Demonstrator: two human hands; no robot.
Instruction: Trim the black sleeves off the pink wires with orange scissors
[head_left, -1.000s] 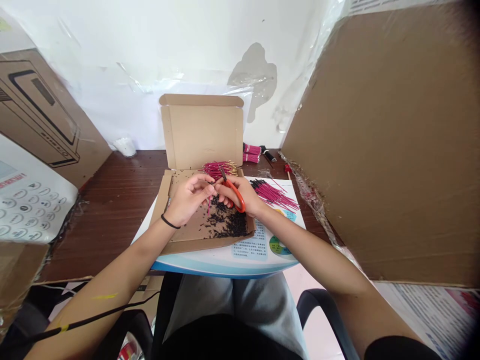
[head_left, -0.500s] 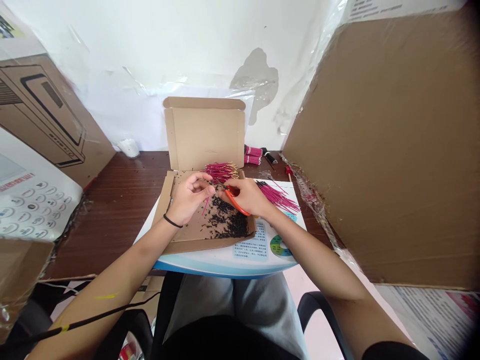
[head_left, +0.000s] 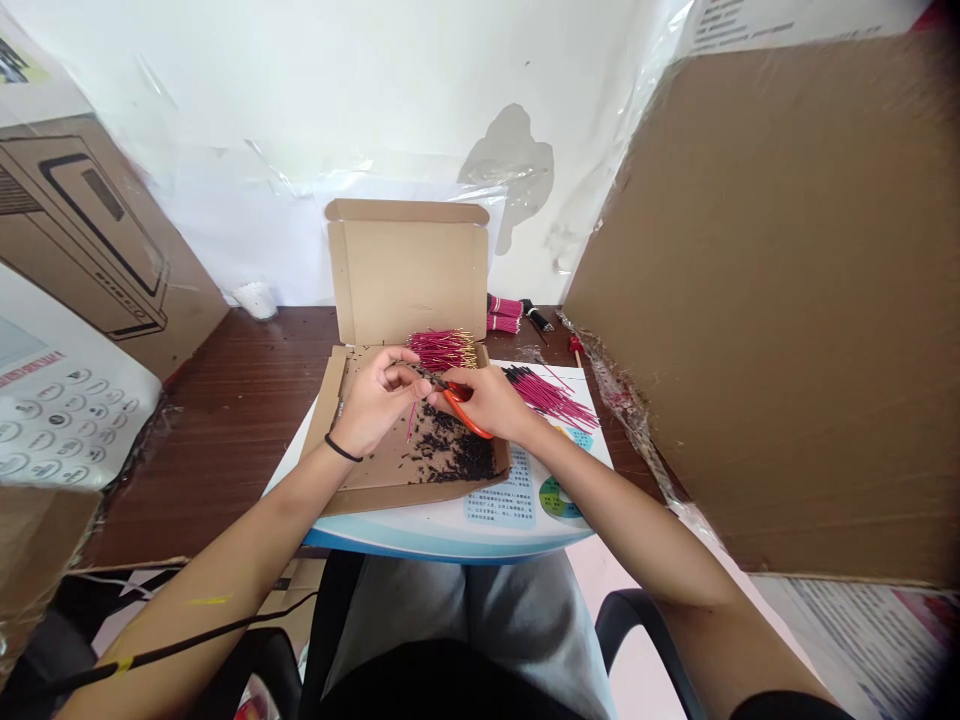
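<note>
My left hand [head_left: 376,405] is above an open cardboard box [head_left: 330,420], thumb and fingertips pinched on a thin pink wire [head_left: 410,424] that hangs below them. My right hand [head_left: 487,398] grips orange-handled cutters [head_left: 472,418], with the dark jaws pointing left, close against the left fingertips. Whether the jaws touch the wire I cannot tell. Small black scraps [head_left: 465,455] are strewn over the box floor. Behind my hands, a pile of pink wires [head_left: 442,350] with gold-coloured tips lies at the back of the box.
Right of the box, pink wires with black ends [head_left: 555,397] rest on a printed white board [head_left: 442,530]. Tied bundles of pink wires [head_left: 504,315] and a black bundle [head_left: 538,316] are behind. Large cardboard [head_left: 780,320] stands at right, a white roll [head_left: 256,299] at back left.
The cutters and right hand have shifted slightly left, nearer the left fingertips. My left hand keeps its pinch on the wire. The whole view has tipped a little.
</note>
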